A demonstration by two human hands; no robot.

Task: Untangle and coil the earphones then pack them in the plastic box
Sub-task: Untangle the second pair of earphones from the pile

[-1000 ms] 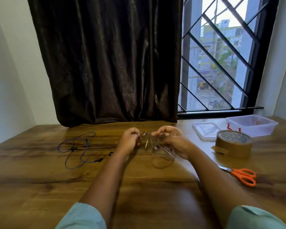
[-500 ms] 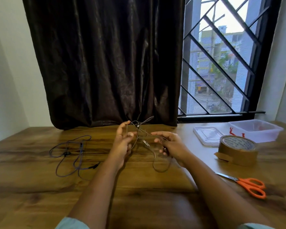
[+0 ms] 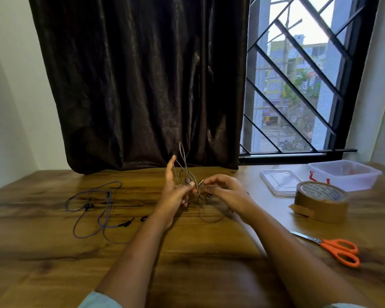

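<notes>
Two grips, left hand and right hand, pinch the earphones, loops rising above.

Thin grey earphones hang tangled between left hand and right hand, one loop upright, another drooping to the counter; purple earphones lie sprawled at left; the clear plastic box stands open at far right, lid just beside it.

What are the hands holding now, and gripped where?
Both hold the grey earphones: the left hand pinches the cable beside an earbud, and the right hand pinches it just right of that, in the tangle.
</notes>
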